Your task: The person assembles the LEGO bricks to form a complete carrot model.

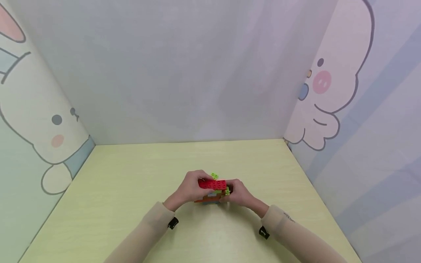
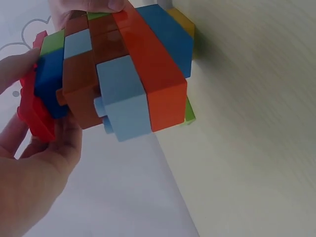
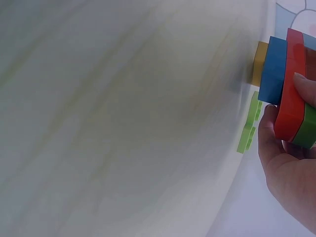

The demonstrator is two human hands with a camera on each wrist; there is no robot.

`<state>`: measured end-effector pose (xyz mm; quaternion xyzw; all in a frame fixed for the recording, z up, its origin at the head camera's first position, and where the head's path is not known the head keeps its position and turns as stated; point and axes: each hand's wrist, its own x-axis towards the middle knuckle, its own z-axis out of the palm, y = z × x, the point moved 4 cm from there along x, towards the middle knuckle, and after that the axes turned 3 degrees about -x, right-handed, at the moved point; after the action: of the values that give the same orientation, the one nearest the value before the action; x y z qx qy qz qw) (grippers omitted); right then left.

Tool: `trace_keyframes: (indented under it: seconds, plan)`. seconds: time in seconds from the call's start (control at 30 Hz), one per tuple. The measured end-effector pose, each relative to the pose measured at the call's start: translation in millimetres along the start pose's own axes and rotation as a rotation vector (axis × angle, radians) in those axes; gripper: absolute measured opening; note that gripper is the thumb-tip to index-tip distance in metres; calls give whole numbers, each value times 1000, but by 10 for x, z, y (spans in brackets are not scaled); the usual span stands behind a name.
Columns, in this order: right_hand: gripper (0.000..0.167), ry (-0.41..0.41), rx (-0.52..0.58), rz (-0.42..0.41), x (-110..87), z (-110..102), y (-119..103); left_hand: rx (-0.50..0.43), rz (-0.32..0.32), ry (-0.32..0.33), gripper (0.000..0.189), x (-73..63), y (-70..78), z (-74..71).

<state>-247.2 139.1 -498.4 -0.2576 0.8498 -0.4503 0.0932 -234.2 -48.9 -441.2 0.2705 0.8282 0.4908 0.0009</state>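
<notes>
Both hands hold a toy building-block model [image 1: 211, 199] low over the table. My left hand [image 1: 192, 187] grips the red studded top brick [image 1: 217, 185] between thumb and fingers. Under that top, in the left wrist view, come blue, brown [image 2: 81, 91] and light blue bricks [image 2: 126, 96] above a long orange-red brick [image 2: 155, 79]. Below this, a blue brick [image 3: 273, 69] stands over a yellow brick [image 3: 259, 63]. My right hand [image 1: 240, 193] pinches the model's right end, thumb and fingers on the orange-red brick, beside a green brick [image 3: 307, 126].
Just behind the model a flat lime-green piece [image 1: 214, 176] with studs lies on the pale yellow table [image 1: 131, 175]. A grey backdrop [image 1: 184, 91] rises at the back edge, and side panels with cartoon animals flank the table.
</notes>
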Motion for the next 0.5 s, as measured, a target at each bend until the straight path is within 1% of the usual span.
trace_keyframes:
  seconds: [0.13,0.23,0.33,0.4,0.5]
  plan:
    - [35,-8,4,-12,-43,-64,-236,24,-30,-4,24,35,26,-6]
    - [33,-24,19,-10,-70,-110,-383,19,-78,-15,23,58,42,-8]
    - [32,-24,19,-7,-67,-107,-385,0,-120,-32,21,83,41,-6]
    - [32,-13,7,-2,-51,-81,-305,5,-145,-43,20,98,43,-9]
    - [34,-1,-11,5,-15,-32,-145,43,-156,-71,18,122,69,-14]
